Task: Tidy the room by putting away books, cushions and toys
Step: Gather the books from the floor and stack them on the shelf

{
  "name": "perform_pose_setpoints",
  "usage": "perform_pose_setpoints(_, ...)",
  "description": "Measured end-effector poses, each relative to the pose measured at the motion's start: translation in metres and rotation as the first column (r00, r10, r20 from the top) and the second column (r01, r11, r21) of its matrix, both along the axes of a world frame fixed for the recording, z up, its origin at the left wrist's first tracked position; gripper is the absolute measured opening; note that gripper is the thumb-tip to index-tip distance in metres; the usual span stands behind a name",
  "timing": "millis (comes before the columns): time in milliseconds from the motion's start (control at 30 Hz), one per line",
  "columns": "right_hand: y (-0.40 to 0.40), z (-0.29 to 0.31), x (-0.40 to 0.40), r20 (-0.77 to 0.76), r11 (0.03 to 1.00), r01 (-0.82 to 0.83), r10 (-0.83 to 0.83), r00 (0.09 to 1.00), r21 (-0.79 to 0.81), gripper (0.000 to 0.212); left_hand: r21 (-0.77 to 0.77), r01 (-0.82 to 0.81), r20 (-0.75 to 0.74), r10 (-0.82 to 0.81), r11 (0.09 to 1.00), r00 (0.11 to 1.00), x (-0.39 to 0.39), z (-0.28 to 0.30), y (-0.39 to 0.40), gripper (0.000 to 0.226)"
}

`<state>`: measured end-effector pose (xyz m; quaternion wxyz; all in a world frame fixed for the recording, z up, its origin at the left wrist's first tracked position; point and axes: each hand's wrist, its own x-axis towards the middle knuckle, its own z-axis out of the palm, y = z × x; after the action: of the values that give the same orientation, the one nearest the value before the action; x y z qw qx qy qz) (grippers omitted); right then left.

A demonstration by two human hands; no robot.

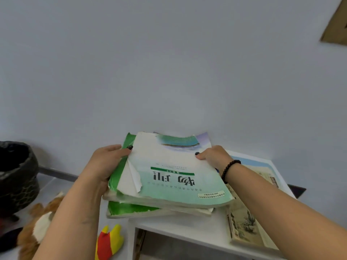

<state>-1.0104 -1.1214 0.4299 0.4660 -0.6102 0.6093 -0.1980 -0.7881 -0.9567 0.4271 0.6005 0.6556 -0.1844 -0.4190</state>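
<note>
A stack of worn green-and-white textbooks (169, 177) sits between my two hands, just above the left end of a white table (180, 228). My left hand (105, 164) grips the stack's left edge, thumb on the top cover. Holding the right edge is my right hand (214, 156), its thumb also on the cover and a dark bead bracelet on the wrist. The top cover is torn and curled at its left side. A beige illustrated book (246, 222) lies flat on the table under my right forearm.
On the floor at the lower left lie an orange-and-white plush toy (39, 224) and a red-and-yellow plush piece (109, 241). A dark bin with a black liner (16, 175) stands at the left. A pale wall rises right behind the table.
</note>
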Motion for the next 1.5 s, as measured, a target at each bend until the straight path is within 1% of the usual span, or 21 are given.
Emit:
perform_pose_setpoints(67, 0.0, -0.008, -0.003, -0.009, 0.998, 0.01, -0.011, 1.0, -0.06, 0.023, 0.027, 0.011, 0.041, -0.012, 1.0, 0.999, 0.0, -0.003, -0.003, 0.032)
perform_pose_setpoints(133, 0.004, -0.01, -0.007, -0.143, 0.984, -0.041, 0.015, 0.99, -0.176, 0.026, 0.045, 0.036, 0.059, -0.038, 0.998, 0.998, -0.002, -0.003, -0.006, 0.035)
perform_pose_setpoints(233, 0.029, 0.0, -0.016, -0.334, 0.947, -0.165, 0.067, 0.94, -0.276, 0.069, 0.097, 0.085, 0.133, -0.097, 0.992, 0.986, -0.007, -0.003, -0.009, 0.039)
perform_pose_setpoints(267, 0.039, 0.001, -0.021, -0.389, 0.935, -0.204, 0.08, 0.918, -0.29, 0.067, 0.12, 0.101, 0.175, -0.121, 0.988, 0.977, -0.008, -0.005, -0.01, 0.043)
perform_pose_setpoints(333, 0.059, -0.001, -0.03, -0.498, 0.915, -0.291, 0.12, 0.859, -0.281, 0.036, 0.173, 0.123, 0.255, -0.165, 0.977, 0.953, -0.01, -0.007, -0.012, 0.052)
perform_pose_setpoints(367, 0.067, -0.005, -0.035, -0.516, 0.911, -0.317, 0.144, 0.844, -0.264, 0.038, 0.223, 0.137, 0.325, -0.207, 0.965, 0.923, -0.012, -0.007, -0.014, 0.055)
perform_pose_setpoints(433, 0.079, -0.011, -0.042, -0.461, 0.926, -0.298, 0.165, 0.872, -0.232, 0.046, 0.338, 0.165, 0.473, -0.318, 0.927, 0.822, -0.019, -0.007, -0.016, 0.058)
perform_pose_setpoints(533, 0.088, -0.008, -0.049, -0.386, 0.948, -0.237, 0.141, 0.912, -0.214, 0.058, 0.46, 0.138, 0.584, -0.415, 0.877, 0.697, -0.027, -0.007, -0.019, 0.051)
perform_pose_setpoints(567, 0.088, -0.007, -0.049, -0.348, 0.955, -0.22, 0.142, 0.927, -0.197, 0.053, 0.497, 0.117, 0.619, -0.447, 0.859, 0.646, -0.029, -0.006, -0.018, 0.048)
perform_pose_setpoints(633, 0.089, -0.004, -0.051, -0.239, 0.965, -0.207, 0.165, 0.957, -0.161, 0.033, 0.525, 0.078, 0.686, -0.475, 0.848, 0.551, -0.031, -0.009, -0.019, 0.042)
perform_pose_setpoints(733, 0.09, 0.002, -0.058, -0.1, 0.965, -0.174, 0.156, 0.983, -0.199, 0.019, 0.371, 0.067, 0.792, -0.354, 0.926, 0.497, -0.042, -0.007, -0.018, 0.035)
perform_pose_setpoints(800, 0.089, 0.011, -0.065, -0.085, 0.953, -0.15, 0.132, 0.988, -0.264, 0.019, 0.173, 0.082, 0.844, -0.19, 0.982, 0.501, -0.053, 0.0, -0.016, 0.051)
perform_pose_setpoints(867, 0.09, 0.026, -0.077, -0.056, 0.935, -0.125, 0.112, 0.992, -0.332, 0.019, -0.032, 0.116, 0.873, -0.029, 0.993, 0.487, -0.066, 0.008, -0.017, 0.057)
perform_pose_setpoints(933, 0.092, 0.042, -0.096, -0.013, 0.923, -0.135, 0.14, 0.99, -0.36, 0.022, -0.151, 0.197, 0.891, 0.047, 0.969, 0.451, -0.083, 0.01, -0.019, 0.058)
perform_pose_setpoints(1033, 0.095, 0.061, -0.13, 0.094, 0.937, -0.182, 0.219, 0.971, -0.298, 0.031, -0.208, 0.355, 0.915, 0.052, 0.911, 0.401, -0.109, 0.005, -0.024, 0.064)
perform_pose_setpoints(1133, 0.095, 0.074, -0.171, 0.193, 0.947, -0.256, 0.293, 0.936, -0.195, 0.034, -0.277, 0.466, 0.849, -0.013, 0.84, 0.529, -0.136, 0.003, -0.028, 0.065)
perform_pose_setpoints(1167, 0.096, 0.078, -0.186, 0.228, 0.945, -0.284, 0.316, 0.921, -0.161, 0.035, -0.287, 0.491, 0.837, -0.034, 0.822, 0.546, -0.144, 0.004, -0.03, 0.066)
perform_pose_setpoints(1200, 0.097, 0.081, -0.197, 0.256, 0.938, -0.319, 0.344, 0.903, -0.132, 0.036, -0.276, 0.507, 0.854, -0.034, 0.816, 0.52, -0.15, 0.004, -0.031, 0.067)
perform_pose_setpoints(1333, 0.1, 0.083, -0.243, 0.278, 0.925, -0.361, 0.38, 0.882, -0.118, 0.043, -0.17, 0.514, 0.971, 0.055, 0.841, 0.232, -0.176, 0.004, -0.036, 0.064)
perform_pose_setpoints(1400, 0.099, 0.08, -0.26, 0.29, 0.924, -0.36, 0.382, 0.878, -0.127, 0.039, -0.151, 0.519, 0.985, 0.082, 0.842, 0.155, -0.189, 0.006, -0.036, 0.065)
perform_pose_setpoints(1500, 0.1, 0.072, -0.284, 0.281, 0.914, -0.398, 0.404, 0.871, -0.078, 0.036, -0.105, 0.579, 0.994, 0.066, 0.808, 0.087, -0.213, 0.01, -0.039, 0.06)
